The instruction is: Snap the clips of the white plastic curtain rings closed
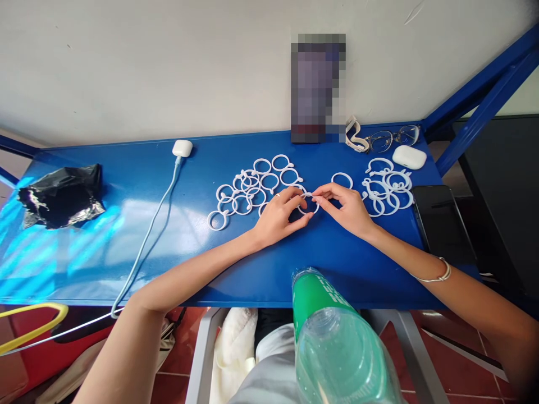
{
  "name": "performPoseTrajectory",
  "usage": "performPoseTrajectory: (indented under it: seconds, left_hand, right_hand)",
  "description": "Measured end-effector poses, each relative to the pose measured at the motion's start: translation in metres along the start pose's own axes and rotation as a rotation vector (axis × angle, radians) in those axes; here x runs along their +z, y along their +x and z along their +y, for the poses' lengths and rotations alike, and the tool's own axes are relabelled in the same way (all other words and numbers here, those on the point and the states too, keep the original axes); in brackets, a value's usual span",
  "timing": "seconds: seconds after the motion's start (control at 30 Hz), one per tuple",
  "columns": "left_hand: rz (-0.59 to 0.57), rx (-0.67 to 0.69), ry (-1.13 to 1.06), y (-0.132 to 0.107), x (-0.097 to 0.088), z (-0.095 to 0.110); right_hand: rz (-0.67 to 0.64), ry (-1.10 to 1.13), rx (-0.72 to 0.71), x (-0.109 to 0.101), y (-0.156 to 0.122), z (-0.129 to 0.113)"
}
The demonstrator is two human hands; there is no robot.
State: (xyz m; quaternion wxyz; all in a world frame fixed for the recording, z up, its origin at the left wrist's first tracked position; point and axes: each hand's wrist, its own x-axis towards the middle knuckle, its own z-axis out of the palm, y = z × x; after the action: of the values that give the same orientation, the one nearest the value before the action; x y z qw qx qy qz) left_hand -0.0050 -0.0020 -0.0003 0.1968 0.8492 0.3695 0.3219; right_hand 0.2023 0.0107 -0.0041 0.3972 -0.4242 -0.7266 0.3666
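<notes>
While I'm watching the head view, here's what I've got:

Left hand: my left hand (pixel 280 216) is curled, fingertips pinched on one white ring (pixel 309 205) from its 9 o'clock side.
Right hand: my right hand (pixel 345 207) is pinched on the same ring from 3 o'clock, fingers mostly closed.
Ring spot: dead centre of the blue table (pixel 126 224), just off the surface between both hands.
Left pile (pixel 252 188): loose rings at 10 o'clock from the hands, close by.
Right pile (pixel 387 185): more rings at 2 o'clock, with a single ring (pixel 342 180) sitting at 1 o'clock.
Other stuff: phone (pixel 442 224) at 3 o'clock, glasses (pixel 393 138) and earbud case (pixel 409 157) further up at 2, charger (pixel 182 148) at 10, black bag (pixel 61 195) way out at 9, green bottle (pixel 332 336) at 6.
</notes>
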Motion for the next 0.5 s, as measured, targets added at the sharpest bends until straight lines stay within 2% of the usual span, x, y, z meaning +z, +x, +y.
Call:
performPoseTrajectory:
  seconds: [0.3, 0.5]
  left_hand:
    - [0.004, 0.004, 0.001, -0.001, 0.001, -0.0012]
    - [0.002, -0.022, -0.023, -0.0009, 0.0008, -0.001]
  right_hand:
    - [0.032, 0.047, 0.036, -0.0004, 0.001, -0.003]
    - [0.011, 0.086, 0.005, -0.0024, 0.0, -0.0053]
